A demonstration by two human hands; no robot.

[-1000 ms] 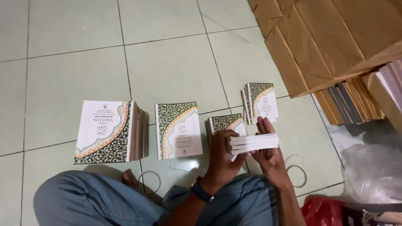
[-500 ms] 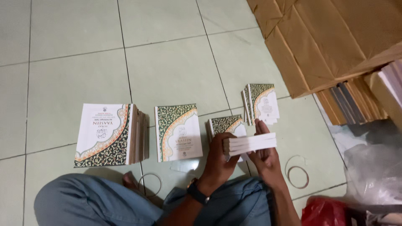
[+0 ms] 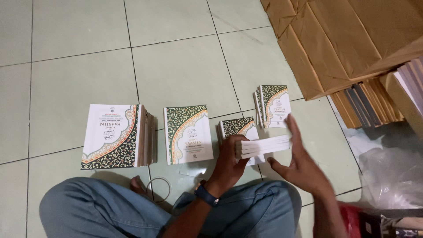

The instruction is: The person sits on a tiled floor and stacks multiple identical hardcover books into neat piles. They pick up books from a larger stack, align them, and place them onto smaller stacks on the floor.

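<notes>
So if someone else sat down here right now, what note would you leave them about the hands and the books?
Left hand: grip on one end of a small bundle of booklets.
Right hand: open, flat against the bundle's other end.
On the floor: a tall pile on the left, a single booklet, another pile under the bundle, one more pile behind.
Done: four lots laid in a row.
Left: the bundle is not yet set down.
</notes>
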